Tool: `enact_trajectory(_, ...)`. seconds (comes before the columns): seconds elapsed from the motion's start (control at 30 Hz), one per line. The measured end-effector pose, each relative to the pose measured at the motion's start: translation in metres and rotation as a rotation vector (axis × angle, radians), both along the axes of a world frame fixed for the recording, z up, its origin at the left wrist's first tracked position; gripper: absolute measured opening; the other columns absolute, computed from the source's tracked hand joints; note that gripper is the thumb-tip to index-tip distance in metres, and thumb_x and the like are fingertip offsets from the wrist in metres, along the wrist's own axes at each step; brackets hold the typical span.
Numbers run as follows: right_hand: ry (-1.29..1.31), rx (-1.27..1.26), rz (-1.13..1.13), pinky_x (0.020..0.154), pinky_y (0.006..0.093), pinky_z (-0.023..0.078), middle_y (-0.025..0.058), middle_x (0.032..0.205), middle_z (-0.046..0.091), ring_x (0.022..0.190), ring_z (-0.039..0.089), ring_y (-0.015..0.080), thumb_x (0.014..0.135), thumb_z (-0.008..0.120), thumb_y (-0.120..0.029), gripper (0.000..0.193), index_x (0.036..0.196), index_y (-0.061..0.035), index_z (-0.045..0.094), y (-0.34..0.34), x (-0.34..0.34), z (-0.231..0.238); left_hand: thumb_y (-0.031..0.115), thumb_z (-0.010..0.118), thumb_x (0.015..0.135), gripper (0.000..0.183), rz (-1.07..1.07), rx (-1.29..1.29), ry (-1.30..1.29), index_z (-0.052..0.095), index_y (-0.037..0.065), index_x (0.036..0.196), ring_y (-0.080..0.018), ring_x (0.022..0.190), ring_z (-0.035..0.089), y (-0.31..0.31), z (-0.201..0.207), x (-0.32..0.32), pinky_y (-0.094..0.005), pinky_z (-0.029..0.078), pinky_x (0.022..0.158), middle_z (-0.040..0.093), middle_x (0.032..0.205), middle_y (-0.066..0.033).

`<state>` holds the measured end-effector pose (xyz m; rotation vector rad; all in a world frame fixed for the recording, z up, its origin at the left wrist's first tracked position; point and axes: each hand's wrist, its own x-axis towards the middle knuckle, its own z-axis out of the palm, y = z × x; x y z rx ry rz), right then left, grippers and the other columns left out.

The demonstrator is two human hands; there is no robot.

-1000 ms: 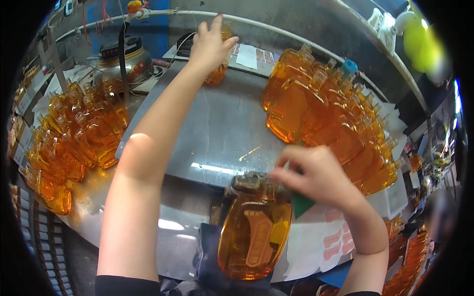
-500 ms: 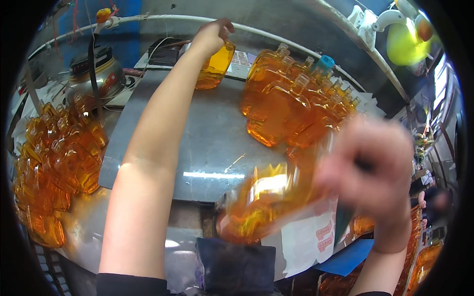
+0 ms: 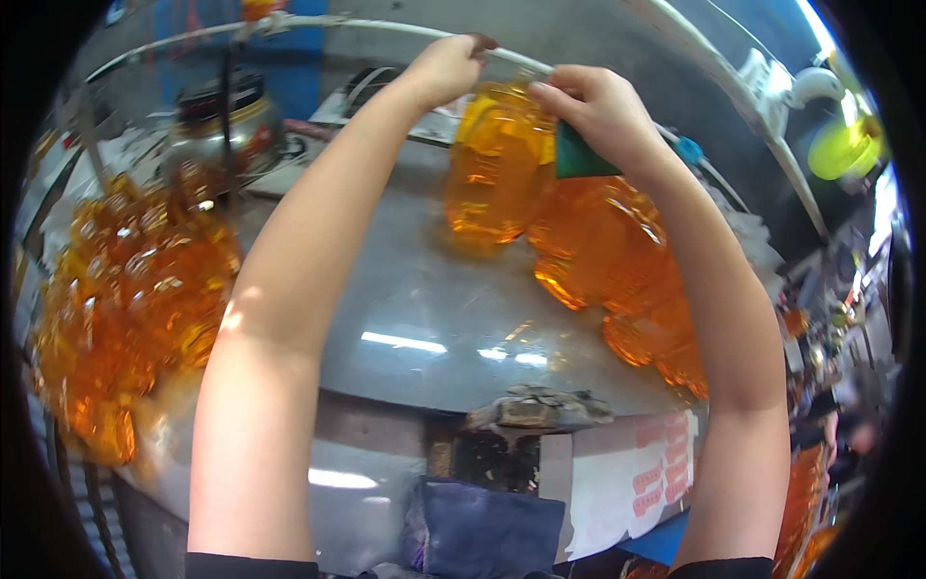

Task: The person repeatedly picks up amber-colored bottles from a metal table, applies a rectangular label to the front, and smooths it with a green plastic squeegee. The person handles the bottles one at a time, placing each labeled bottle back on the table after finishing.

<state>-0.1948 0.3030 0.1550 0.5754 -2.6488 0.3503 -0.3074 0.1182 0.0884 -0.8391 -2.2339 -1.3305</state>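
At the far side of the grey table, glass bottles [image 3: 497, 183] of amber liquid stand under my hands; their outlines overlap and blur, so I cannot tell one from two. My left hand [image 3: 451, 72] is closed at the top left, fingers curled over a neck that it mostly hides. Thumb and fingers of my right hand [image 3: 603, 106] pinch at the neck on the right. A flat dark green piece [image 3: 584, 157] shows beneath the right palm. Just right of there, more filled amber bottles [image 3: 608, 232] stand close together, partly behind my right forearm.
Another cluster of amber bottles [image 3: 145, 289] crowds the left side. A metal pot-like vessel [image 3: 222, 125] sits at the back left. A white pipe [image 3: 347, 24] runs along the back. White paper with red print [image 3: 617, 482] and a dark blue cloth [image 3: 492, 531] lie near me.
My right hand has swung from the lower right up to the far bottles, bringing a bottle from the near middle. My left hand has stayed near the back. The view has shifted slightly.
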Motion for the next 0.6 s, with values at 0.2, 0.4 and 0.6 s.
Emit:
enact_trajectory(0.2,0.028,0.06,-0.164,0.08,0.0397,0.052,0.0145,0.09,0.073,0.087,0.07,0.028,0.092,0.062,-0.027,0.029,0.103,-0.0022,0.072,0.022,-0.052,-0.019,0.012,0.057,0.094,0.031,-0.041,-0.022,0.144,0.062,0.003,0.123,-0.0298,0.114,0.062,-0.085,-0.028,0.174,-0.0381,0.047,0.099,0.066,0.118,-0.0171)
enact_trajectory(0.4,0.069,-0.127,-0.022,0.07,0.0303,0.05,0.0105,0.08,0.071,0.076,0.067,0.0161,0.094,0.061,-0.019,0.028,0.12,-0.0081,0.063,0.035,-0.007,-0.018,-0.001,0.066,0.084,0.043,0.778,0.032,0.48,0.061,0.006,0.126,-0.0317,0.136,0.045,-0.18,-0.095,0.306,-0.0408,0.034,0.115,0.053,0.141,-0.0151)
enact_trajectory(0.6,-0.146,-0.334,0.102,0.062,0.0221,0.044,0.0029,0.076,0.067,0.067,0.058,0.0052,0.095,0.058,-0.012,0.03,0.123,-0.0024,0.06,0.008,0.177,-0.039,0.018,0.081,0.077,0.061,1.082,-0.151,0.14,0.055,0.006,0.13,-0.0334,0.13,0.047,-0.245,-0.139,0.283,-0.0426,0.04,0.107,0.054,0.131,-0.0162)
